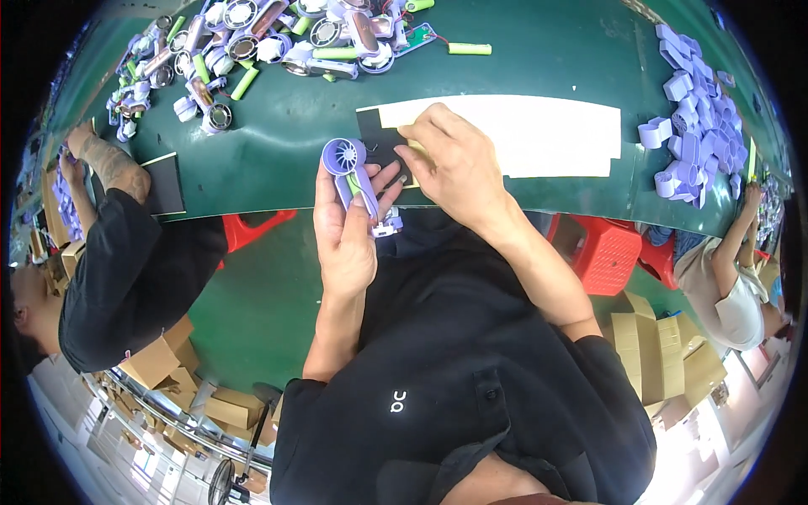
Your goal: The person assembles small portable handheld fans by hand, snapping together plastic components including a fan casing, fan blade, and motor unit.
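My left hand (343, 252) is closed around a purple handheld fan housing (334, 163), its round grille end facing up and away from me. A green battery cell (354, 187) shows inside the handle, partly behind my thumb. At the handle's near end a small white and purple part (388, 225) sticks out. My right hand (461, 168) is just to the right, thumb and forefinger pinched close together above a black sheet (369, 124). Whatever is between those fingertips is too small to make out. The black sheet lies by the left end of a long white backing sheet (547, 135).
Fan parts with green cells and wires (328, 34) are heaped on the green table (278, 151) at far left. Purple housings (703, 126) are piled at right. Other people sit on both sides; a red stool (608, 257) and cardboard boxes (665, 349) stand behind.
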`<state>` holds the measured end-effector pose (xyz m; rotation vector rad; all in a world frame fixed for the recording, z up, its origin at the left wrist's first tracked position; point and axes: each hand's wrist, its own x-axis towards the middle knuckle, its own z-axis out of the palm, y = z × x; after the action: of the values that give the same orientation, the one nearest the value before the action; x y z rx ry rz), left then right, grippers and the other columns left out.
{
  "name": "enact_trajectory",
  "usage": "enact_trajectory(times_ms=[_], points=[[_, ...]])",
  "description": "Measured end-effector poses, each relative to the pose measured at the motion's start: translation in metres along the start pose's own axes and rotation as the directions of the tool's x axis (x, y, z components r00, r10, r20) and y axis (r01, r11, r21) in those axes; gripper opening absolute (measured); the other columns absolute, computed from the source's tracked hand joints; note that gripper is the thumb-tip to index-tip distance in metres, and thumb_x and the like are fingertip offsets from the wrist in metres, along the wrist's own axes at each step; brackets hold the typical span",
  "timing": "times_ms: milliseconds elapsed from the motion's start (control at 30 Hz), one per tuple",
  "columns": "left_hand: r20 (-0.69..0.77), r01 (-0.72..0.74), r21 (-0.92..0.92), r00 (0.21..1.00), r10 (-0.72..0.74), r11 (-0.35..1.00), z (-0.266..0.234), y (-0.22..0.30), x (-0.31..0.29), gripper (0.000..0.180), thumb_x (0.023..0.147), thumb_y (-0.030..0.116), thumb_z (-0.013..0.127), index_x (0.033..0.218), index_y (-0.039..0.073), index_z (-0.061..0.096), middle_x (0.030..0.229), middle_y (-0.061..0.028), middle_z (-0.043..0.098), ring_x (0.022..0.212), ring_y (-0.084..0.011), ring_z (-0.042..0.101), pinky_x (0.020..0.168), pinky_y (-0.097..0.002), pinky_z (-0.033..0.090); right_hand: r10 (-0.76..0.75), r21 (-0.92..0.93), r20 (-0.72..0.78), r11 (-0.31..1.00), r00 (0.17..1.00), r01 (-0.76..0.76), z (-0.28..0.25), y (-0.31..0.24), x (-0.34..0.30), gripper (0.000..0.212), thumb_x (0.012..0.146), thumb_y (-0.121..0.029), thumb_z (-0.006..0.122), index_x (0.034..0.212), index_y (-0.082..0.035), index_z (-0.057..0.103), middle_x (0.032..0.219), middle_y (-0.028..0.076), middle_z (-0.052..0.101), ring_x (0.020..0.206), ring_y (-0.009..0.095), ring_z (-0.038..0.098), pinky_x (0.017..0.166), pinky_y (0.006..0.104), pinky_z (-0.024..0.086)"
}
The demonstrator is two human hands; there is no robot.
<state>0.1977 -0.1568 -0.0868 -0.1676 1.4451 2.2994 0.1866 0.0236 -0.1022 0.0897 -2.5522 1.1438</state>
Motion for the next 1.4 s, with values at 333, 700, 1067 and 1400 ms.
enact_trajectory(times_ms=[333, 700, 1067, 1400], points=[[0.019, -0.082, 0.122, 0.997, 0.080, 0.989, 0.012, -0.004, -0.003, 0.065, 0.106, -0.003, 0.037, 0.166, 0.005, 0.012, 0.138, -0.0181, 0.053, 0.133, -0.0353, 0.059, 0.115, -0.0486, 0.048, 0.296, 0.600, 0.197, 0.717, 0.935, -0.354, -0.052, 0.000, -0.016, 0.014, 0.086, 0.001, 0.081, 0.093, -0.003, 0.070, 0.086, 0.000, 0.064, 0.079, 0.008, 0.057, 0.072, 0.0248, 0.047], [0.420, -0.344, 0.364, 0.890, 0.177, 0.866, 0.097, 0.003, 0.001, 0.069, 0.105, -0.009, 0.032, 0.168, 0.003, 0.008, 0.153, -0.0191, 0.047, 0.140, -0.0292, 0.053, 0.116, -0.0412, 0.045, 0.314, 0.667, 0.407, 0.539, 0.858, -0.514, -0.173, 0.002, 0.009, 0.017, 0.094, -0.010, 0.078, 0.106, 0.002, 0.073, 0.093, 0.006, 0.075, 0.085, 0.010, 0.071, 0.075, 0.0246, 0.058], [0.573, -0.473, 0.392, 0.797, 0.193, 0.789, 0.126, 0.002, 0.009, 0.075, 0.097, -0.016, 0.037, 0.166, -0.006, 0.008, 0.157, -0.0237, 0.044, 0.141, -0.0298, 0.052, 0.118, -0.0363, 0.037, 0.358, 0.760, 0.420, 0.364, 0.834, -0.539, -0.179, -0.010, -0.018, 0.014, 0.090, 0.005, 0.076, 0.102, -0.001, 0.072, 0.100, 0.004, 0.072, 0.092, 0.010, 0.068, 0.085, 0.0263, 0.055], [0.551, -0.495, 0.443, 0.808, 0.208, 0.748, 0.119, -0.011, 0.016, 0.070, 0.097, -0.015, 0.036, 0.163, -0.012, 0.013, 0.169, -0.0289, 0.022, 0.156, -0.0364, 0.031, 0.125, -0.0400, 0.029, 0.306, 0.371, 0.348, 0.823, 0.886, -0.430, -0.189, -0.010, 0.006, 0.015, 0.088, -0.013, 0.080, 0.094, 0.000, 0.075, 0.076, 0.004, 0.070, 0.068, 0.008, 0.060, 0.065, 0.0250, 0.048]])
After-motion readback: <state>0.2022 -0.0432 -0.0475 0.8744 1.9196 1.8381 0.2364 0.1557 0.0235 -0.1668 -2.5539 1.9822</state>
